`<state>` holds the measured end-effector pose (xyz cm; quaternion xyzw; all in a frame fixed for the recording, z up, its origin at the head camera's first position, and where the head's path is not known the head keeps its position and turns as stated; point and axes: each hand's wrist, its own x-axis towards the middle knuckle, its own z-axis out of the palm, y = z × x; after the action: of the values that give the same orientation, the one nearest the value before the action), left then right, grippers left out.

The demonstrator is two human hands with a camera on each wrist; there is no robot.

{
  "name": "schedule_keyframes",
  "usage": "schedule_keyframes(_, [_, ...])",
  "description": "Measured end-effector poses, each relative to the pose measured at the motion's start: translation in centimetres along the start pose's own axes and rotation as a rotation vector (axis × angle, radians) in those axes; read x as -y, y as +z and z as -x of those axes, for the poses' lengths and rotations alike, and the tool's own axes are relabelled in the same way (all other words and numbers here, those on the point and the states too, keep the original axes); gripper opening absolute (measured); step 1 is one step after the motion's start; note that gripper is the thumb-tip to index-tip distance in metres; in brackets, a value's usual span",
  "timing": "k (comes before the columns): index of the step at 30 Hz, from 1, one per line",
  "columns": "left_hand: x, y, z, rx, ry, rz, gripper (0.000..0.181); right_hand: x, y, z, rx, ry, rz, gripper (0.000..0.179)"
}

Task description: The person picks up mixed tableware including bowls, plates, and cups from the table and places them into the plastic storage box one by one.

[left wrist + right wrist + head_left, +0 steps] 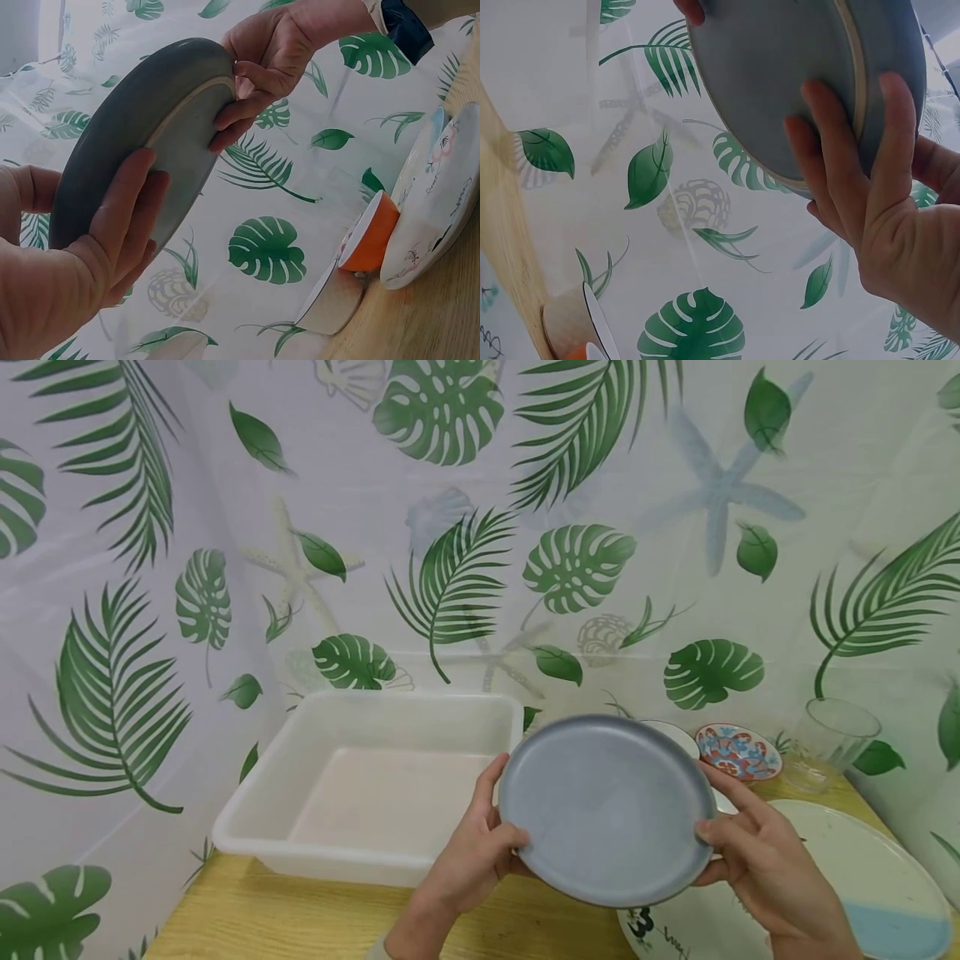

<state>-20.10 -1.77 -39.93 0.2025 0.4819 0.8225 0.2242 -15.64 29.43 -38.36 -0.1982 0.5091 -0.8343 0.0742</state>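
Note:
A round grey plate (607, 810) is held up in front of me, its inner face tilted toward the head camera. My left hand (480, 847) grips its left edge, thumb on the rim and fingers behind. On the opposite edge, my right hand (765, 852) pinches the rim the same way. Both wrist views show fingers spread against the underside of the plate (187, 150), where a pale unglazed foot ring runs round. Nothing lies on the plate.
A white plastic basin (367, 852) stands left on the wooden table (247, 910). To the right are a red-and-blue patterned bowl (738, 752), a clear glass (832, 743), a cream-and-blue plate (892, 885) and a white plate with black markings (690, 931). A leaf-printed curtain (465, 610) hangs behind.

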Motion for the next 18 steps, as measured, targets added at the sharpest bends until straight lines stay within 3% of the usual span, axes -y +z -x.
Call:
schedule_keyframes(6, [0.05,-0.16,-0.08,0.021,0.008,0.009,0.102,0.02,0.04,0.29,-0.031,0.021,0.101,0.062])
schedule_keyframes(13, [0.15,-0.66,-0.06,-0.038,0.009,0.000,0.097,0.04,0.62,0.04,-0.115,0.113,0.381,0.057])
schedule_keyframes(18, [-0.10,-0.93,0.10,-0.051,0.035,-0.020,0.096,0.21,0.96,-0.16,-0.098,0.171,0.466,0.064])
